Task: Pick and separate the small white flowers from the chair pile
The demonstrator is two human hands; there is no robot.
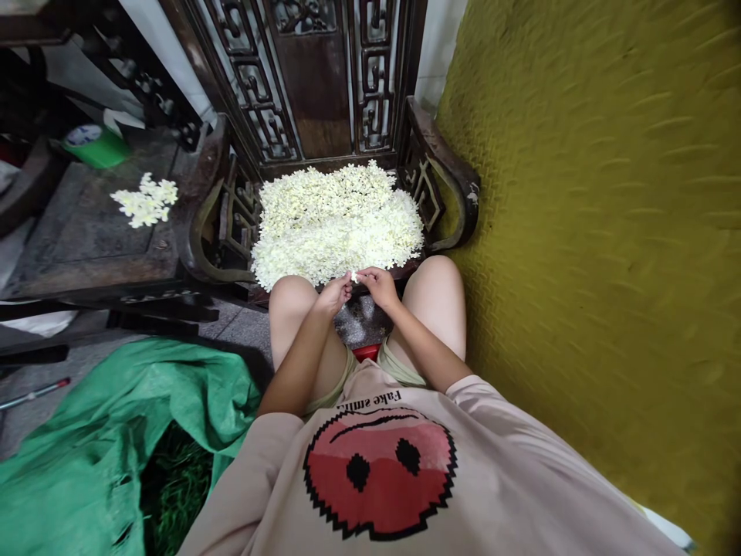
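Between my knees, my left hand (335, 294) and my right hand (380, 288) meet fingertip to fingertip. A small white flower (355, 276) sits between them, with the fingers of both hands pinched at it. Any stem or thread in the fingers is too small to make out. Just beyond my hands, a thick heap of white and pale yellow flowers (341, 224) covers the seat of a dark carved wooden chair (324, 116).
A smaller flower cluster (146, 201) and a roll of green tape (96, 146) lie on the wooden surface at left. A green sack (191, 378) with dark green strands inside stands at lower left. The yellow textured wall (590, 193) rises close on the right.
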